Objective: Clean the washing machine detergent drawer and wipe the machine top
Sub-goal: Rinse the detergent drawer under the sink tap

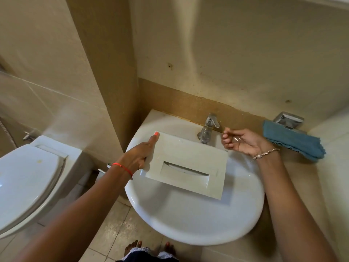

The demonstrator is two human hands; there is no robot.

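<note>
Head view: detergent drawer (186, 165) held over the white sink (198, 220), front panel up, left hand (138, 157) gripping its left edge. Right hand (239, 141) cupped, empty, beside the tap (208, 128). Blue cloth (294, 141) lies to the right.

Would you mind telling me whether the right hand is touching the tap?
Apart. The head view shows a strip of wall between the right hand and the tap.

There was just one camera, worn on the person's head. It looked forward and down, from close above the white sink (198, 222), and its wide view also took in the toilet (26, 178) and floor.
</note>
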